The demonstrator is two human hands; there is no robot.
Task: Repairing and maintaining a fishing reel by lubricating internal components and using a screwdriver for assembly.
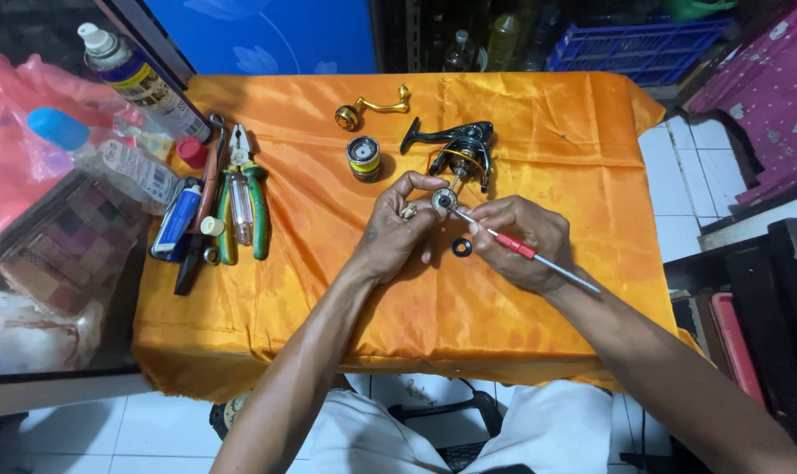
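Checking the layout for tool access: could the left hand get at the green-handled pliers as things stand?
Probably yes, once freed. The left hand now pinches a small round metal part, but only bare orange cloth lies between it and the pliers on that side.

Green-handled pliers [247, 189], spray can [144, 83], gold crank handle [370, 109] on orange cloth [539, 114]
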